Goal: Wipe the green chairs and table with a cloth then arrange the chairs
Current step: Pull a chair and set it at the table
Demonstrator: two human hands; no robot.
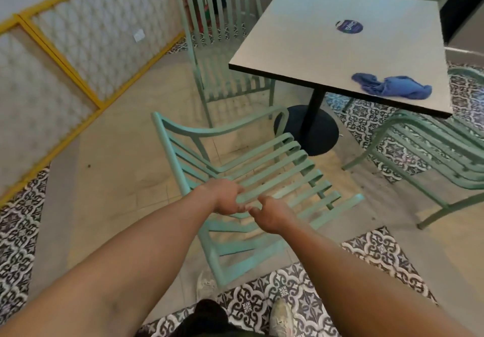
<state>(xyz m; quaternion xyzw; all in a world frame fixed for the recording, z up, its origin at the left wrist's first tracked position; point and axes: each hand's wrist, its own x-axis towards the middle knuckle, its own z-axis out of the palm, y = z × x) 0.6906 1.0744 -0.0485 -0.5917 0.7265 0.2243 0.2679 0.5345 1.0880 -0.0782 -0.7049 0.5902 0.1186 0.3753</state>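
A green slatted chair stands right in front of me, tilted, its back rail nearest me. My left hand and my right hand both grip the top of that back, side by side. The square pale table on a black pedestal stands beyond it. A crumpled blue cloth lies on the table's near right corner, apart from both hands. A second green chair stands at the table's far left side. A third green chair sits at the right, partly under the table.
A white lattice wall with yellow framing runs along the left. A round dark sticker sits on the tabletop. The black pedestal base is just beyond the held chair. My shoes are on patterned tiles below.
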